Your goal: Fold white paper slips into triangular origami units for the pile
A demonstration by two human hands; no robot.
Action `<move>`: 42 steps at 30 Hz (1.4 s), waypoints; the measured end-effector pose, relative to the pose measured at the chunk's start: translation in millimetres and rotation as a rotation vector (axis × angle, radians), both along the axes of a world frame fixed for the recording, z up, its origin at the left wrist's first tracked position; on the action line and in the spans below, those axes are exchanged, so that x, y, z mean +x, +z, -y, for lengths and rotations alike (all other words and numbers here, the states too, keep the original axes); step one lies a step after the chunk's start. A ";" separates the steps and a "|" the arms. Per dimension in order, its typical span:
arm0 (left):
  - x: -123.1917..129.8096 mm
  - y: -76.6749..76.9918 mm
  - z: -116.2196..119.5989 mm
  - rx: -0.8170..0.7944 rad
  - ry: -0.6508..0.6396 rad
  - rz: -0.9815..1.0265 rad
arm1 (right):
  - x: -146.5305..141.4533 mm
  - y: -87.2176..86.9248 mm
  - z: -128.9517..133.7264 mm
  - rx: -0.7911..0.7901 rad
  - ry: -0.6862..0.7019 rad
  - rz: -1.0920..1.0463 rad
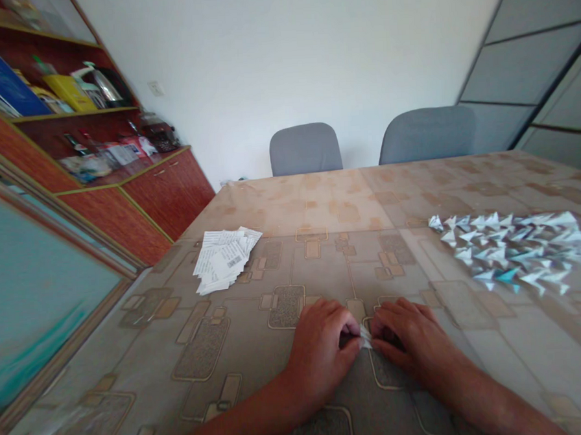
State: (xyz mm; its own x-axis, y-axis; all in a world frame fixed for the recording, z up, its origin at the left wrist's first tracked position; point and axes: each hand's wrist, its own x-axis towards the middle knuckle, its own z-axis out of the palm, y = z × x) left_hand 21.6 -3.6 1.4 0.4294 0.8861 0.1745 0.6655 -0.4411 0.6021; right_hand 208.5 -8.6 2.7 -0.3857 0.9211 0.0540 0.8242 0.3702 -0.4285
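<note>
A small folded paper (365,337) is held at the near middle of the patterned table (249,349); its left end is pinched by the fingers of the left hand (322,345), its right end by those of the right hand (414,339); a loose pile of printed papers (226,260) is seen farther left; rows of folded paper pieces (516,248) are spread at far right.
</note>
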 end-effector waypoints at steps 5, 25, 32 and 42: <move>-13.9 3.1 3.5 0.134 -0.122 -0.048 | -0.7 2.5 -0.9 -0.046 -0.029 -0.018; -17.8 2.9 -4.6 0.263 -0.207 -0.125 | -1.0 3.0 -2.2 -0.065 -0.028 -0.044; -1.7 0.0 -7.5 0.071 -0.002 -0.040 | -0.4 4.5 -4.8 -0.090 -0.012 -0.037; -1.4 -5.0 -4.0 0.050 0.068 0.069 | -2.8 2.2 -3.7 -0.028 -0.025 -0.004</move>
State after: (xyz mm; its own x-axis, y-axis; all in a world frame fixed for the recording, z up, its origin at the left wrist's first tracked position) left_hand 20.2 0.4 -3.6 0.3541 0.9021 0.2466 0.6522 -0.4272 0.6262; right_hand 205.7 -4.8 4.9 -0.3627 0.9315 0.0290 0.8314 0.3375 -0.4415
